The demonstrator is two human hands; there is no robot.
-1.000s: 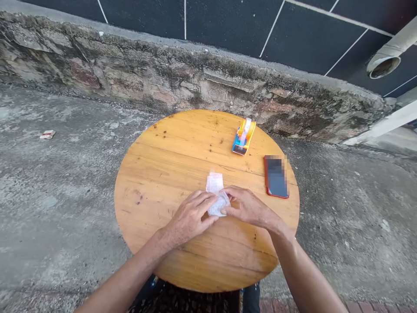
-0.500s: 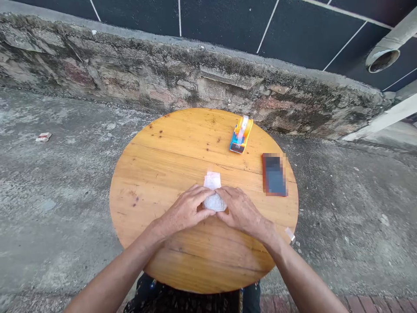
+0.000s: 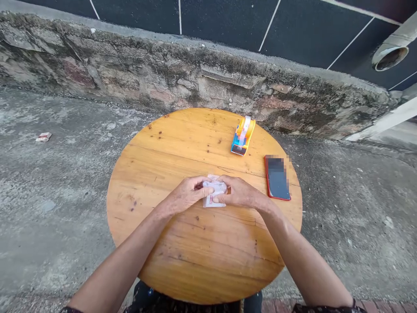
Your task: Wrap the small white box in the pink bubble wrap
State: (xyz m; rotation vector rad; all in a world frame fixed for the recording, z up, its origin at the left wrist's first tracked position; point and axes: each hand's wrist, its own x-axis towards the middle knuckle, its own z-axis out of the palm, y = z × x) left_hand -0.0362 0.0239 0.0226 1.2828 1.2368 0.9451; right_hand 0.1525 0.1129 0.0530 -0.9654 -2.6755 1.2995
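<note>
Ground: grey, stained concrete floor (image 3: pixel 52 182) on both sides of the counter. Far side: low rough stone wall (image 3: pixel 146 74) crosses the view, with a dark tiled wall (image 3: pixel 221 21) above it, pale joint lines between tiles. Far right: pale pipe (image 3: pixel 399 39), round end facing out.

Counter (image 3: pixel 169 165): round, yellow-brown wood, scattered dark knots, a few long cracks. I am at its near edge, both forearms over it.

My left hand (image 3: pixel 186 193): fingers curled, nearly closed, thumb laid over the top of the packet; grips its left side. My right hand (image 3: pixel 239 191): likewise bent to a narrow gap, thumb on the upper face; grips the right side.

Phone (image 3: pixel 276 178): red edge, dark screen, lying on the right part of the counter, well apart from my hands. Tape dispenser (image 3: pixel 243 135): yellow and blue, pale roll on top, far right part of the counter.

Packet (image 3: pixel 219 188): whitish, partly see-through, red marking toward its near end; sits between my hands, around the middle of the counter. Contents: cannot tell.

Small carton (image 3: pixel 43 137): white and red, on the floor, far left.
</note>
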